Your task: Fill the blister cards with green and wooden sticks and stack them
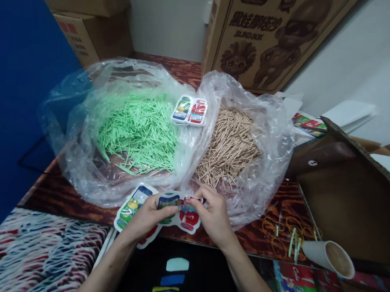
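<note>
My left hand and my right hand meet at the table's front edge, both closed on a small printed card pack with green, blue and red pictures. A second printed pack lies under my left hand. Just behind the hands are two open clear plastic bags. The left bag holds a heap of green sticks. The right bag holds a heap of tan wooden sticks. Another printed pack rests on the bags where they meet.
Yellow rubber bands and a tipped paper cup lie at the right on the dark wooden table. An open brown cardboard box stands at the right. Printed cartons stand behind. A patterned cloth lies at lower left.
</note>
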Demonstrator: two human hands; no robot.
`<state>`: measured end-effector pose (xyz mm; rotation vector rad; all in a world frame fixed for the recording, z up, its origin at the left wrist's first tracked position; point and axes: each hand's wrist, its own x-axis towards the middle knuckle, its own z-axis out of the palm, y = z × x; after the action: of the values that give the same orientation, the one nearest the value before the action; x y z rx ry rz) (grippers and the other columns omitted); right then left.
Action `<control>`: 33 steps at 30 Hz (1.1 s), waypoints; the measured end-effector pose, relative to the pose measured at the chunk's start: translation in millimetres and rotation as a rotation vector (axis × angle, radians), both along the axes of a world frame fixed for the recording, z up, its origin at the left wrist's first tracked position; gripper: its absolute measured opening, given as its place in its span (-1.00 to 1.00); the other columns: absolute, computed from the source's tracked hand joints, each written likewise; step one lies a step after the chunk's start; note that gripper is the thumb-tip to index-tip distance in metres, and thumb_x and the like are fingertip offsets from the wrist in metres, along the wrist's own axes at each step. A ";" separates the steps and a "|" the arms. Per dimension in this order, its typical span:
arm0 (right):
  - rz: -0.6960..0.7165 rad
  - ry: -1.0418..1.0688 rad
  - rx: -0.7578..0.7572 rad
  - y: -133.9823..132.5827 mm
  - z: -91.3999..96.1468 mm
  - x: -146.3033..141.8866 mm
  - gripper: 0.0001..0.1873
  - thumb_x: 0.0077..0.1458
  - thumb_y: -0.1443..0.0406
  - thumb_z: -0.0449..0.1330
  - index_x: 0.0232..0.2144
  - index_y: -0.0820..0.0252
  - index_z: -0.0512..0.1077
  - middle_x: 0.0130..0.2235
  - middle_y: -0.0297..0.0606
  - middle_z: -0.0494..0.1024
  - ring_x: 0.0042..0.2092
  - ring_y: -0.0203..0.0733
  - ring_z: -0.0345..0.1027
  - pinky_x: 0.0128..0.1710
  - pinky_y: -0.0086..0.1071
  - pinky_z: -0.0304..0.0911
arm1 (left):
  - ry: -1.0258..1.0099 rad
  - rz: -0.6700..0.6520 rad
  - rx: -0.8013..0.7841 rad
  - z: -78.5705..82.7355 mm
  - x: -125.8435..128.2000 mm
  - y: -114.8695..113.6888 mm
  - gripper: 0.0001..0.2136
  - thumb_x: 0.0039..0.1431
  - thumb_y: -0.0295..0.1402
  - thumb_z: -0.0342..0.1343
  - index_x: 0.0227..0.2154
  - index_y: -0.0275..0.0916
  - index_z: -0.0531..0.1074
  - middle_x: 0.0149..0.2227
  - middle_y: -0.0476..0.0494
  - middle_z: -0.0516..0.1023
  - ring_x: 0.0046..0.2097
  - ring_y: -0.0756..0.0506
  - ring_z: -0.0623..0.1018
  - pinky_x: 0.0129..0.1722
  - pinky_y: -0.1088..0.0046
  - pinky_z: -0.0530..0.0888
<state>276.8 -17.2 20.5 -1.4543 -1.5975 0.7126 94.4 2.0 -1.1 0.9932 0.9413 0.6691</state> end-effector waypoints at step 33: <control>-0.250 0.077 -0.505 78.1 -48.5 78.3 -0.74 0.06 0.20 0.10 -0.59 0.14 0.18 -0.60 -0.42 0.35 -0.50 -0.28 0.29 -0.46 -0.43 0.17 | 0.104 0.205 0.029 -4.3 -4.1 -8.0 -0.78 -0.04 -0.23 0.26 -0.57 -0.28 0.42 -0.54 0.02 0.45 -0.47 0.00 0.39 -0.43 0.52 0.33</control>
<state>355.1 60.9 -28.0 -1.9189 -1.1936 1.0578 90.3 -6.0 -5.4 0.9719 1.1379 0.8101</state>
